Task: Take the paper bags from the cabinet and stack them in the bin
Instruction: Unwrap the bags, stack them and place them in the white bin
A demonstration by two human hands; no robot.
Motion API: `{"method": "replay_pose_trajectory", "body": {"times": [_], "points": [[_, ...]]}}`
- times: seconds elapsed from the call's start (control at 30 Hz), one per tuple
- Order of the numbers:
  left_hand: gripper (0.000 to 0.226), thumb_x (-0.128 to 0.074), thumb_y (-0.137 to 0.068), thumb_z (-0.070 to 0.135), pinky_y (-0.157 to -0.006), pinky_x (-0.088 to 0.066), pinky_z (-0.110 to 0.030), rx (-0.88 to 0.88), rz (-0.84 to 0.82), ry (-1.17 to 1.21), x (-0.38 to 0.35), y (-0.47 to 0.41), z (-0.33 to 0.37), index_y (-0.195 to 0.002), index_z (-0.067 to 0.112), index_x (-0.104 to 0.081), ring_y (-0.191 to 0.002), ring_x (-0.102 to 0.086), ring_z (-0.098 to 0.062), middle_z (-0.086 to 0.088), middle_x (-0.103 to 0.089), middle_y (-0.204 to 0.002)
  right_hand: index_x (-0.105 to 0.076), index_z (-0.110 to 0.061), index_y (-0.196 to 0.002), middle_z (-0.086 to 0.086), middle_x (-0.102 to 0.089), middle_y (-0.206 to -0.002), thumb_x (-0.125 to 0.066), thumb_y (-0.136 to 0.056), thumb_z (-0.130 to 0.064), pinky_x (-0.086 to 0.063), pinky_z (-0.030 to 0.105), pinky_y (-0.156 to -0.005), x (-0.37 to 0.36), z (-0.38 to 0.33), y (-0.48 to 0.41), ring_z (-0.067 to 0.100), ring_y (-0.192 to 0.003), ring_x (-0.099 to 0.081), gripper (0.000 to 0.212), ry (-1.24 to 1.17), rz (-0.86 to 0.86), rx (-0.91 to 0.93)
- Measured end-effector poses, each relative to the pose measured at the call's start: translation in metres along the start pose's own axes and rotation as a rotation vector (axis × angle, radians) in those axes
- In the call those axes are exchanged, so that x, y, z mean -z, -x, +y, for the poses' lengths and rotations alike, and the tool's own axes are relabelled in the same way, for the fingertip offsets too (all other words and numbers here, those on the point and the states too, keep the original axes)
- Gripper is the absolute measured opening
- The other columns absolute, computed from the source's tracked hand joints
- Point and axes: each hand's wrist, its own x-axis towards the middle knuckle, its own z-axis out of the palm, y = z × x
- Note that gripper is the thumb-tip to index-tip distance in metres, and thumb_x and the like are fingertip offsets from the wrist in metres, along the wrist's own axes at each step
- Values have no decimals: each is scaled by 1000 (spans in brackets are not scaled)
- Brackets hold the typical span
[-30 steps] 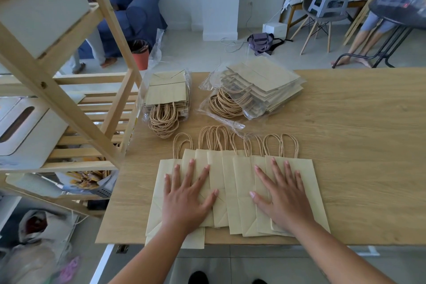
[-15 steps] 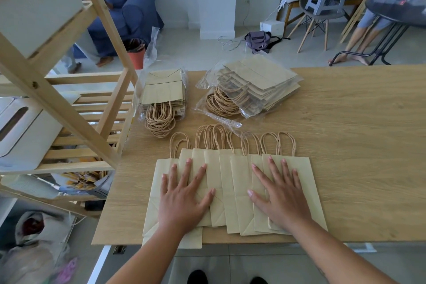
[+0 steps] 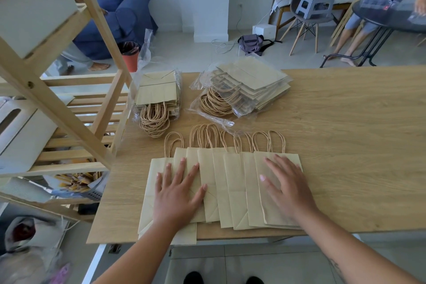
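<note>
Several flat kraft paper bags (image 3: 232, 189) with twisted handles lie fanned out and overlapping near the front edge of the wooden table (image 3: 345, 145). My left hand (image 3: 176, 193) rests flat on the left bags, fingers spread. My right hand (image 3: 288, 188) lies flat on the rightmost bags, fingers apart. Behind them are two plastic-wrapped bundles of the same bags, one at the left (image 3: 156, 99) and one in the middle (image 3: 249, 83). No bin for stacking can be made out for certain.
A slatted wooden shelf rack (image 3: 69, 108) stands against the table's left side, holding white boxes (image 3: 20, 127). Beyond the table are a blue armchair (image 3: 119, 7), a grey chair with a step stool (image 3: 311, 4), and a person at a dark round table (image 3: 391, 16).
My right hand has slid to the right across the bags, onto the rightmost one. My left hand has stayed where it was. The camera view has shifted slightly.
</note>
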Motion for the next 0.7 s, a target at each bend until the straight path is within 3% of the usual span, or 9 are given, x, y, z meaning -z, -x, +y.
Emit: {"method": "replay_pose_trajectory", "body": {"times": [0.1, 0.2, 0.37, 0.53, 0.7], "points": [[69, -20, -85, 74, -123, -5, -43, 31, 61, 230, 7, -1, -4, -146, 45, -35, -151, -6, -15, 16, -19, -161, -48, -25, -143, 5, -38, -154, -26, -88, -72, -25, 52, -116, 9, 30, 9, 24, -144, -28, 75, -45, 94, -99], [60, -37, -89, 64, -120, -21, -43, 78, 154, 328, 17, -1, -16, -140, 34, -47, -148, -19, -16, 8, -36, -156, -46, -27, -144, 6, -32, -157, -37, -88, -69, -22, 46, -118, 15, 47, 16, 23, -145, -22, 70, -72, 61, -169], [50, -47, -98, 45, -117, -26, -46, 302, 166, 537, 30, 7, -32, -143, 26, -45, -146, -25, -19, 2, -34, -157, -42, -32, -145, 2, -24, -160, -41, -84, -64, -17, 50, -120, 7, 42, 19, 20, -148, -16, 69, -128, 24, -179], [49, -52, -97, 42, -101, -46, -46, 438, 176, 703, 37, 10, -35, -142, 26, -43, -124, -51, -21, -3, -54, -136, -42, -34, -146, -3, -21, -161, -53, -90, -55, -16, 47, -121, -1, 33, 17, 19, -149, -12, 61, -110, 4, -180], [54, -60, -95, 37, -102, -46, -43, 603, 170, 914, 45, 2, -13, -143, 17, -43, -120, -54, -20, -6, -56, -138, -41, -36, -146, -7, -17, -162, -55, -89, -54, -15, 46, -121, -14, 2, 13, 17, -149, -9, 61, -170, -31, -146]]}}
